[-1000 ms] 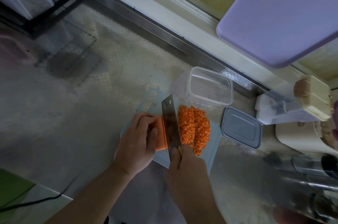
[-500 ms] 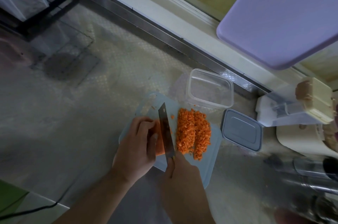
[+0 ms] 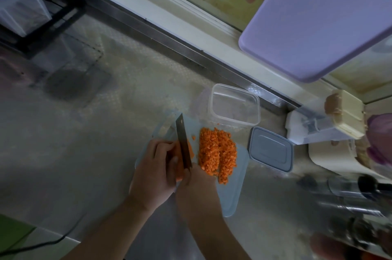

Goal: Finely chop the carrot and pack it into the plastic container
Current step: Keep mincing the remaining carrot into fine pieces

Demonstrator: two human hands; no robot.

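A pale blue cutting board [image 3: 235,191] lies on the counter. A heap of finely chopped carrot [image 3: 217,152] covers its middle. My left hand [image 3: 156,166] holds down the uncut carrot piece [image 3: 180,169], mostly hidden under its fingers. My right hand [image 3: 196,187] grips the handle of a knife [image 3: 183,145], whose blade stands edge-down against the carrot beside my left fingers. A clear plastic container [image 3: 234,106] stands beyond the board, nothing in it. Its grey lid [image 3: 270,149] lies to the right of the board.
A purple board [image 3: 318,17] leans over the window ledge at upper right. White and cream appliances [image 3: 331,124] and a metal utensil [image 3: 356,194] crowd the right side. A clear box [image 3: 19,7] on a dark rack is at upper left. A cable [image 3: 31,247] runs along the front left.
The knife has shifted left, away from the chopped heap, and its blade has turned more edge-on. A few slivers now lie just right of the blade. My left hand stayed on the carrot.
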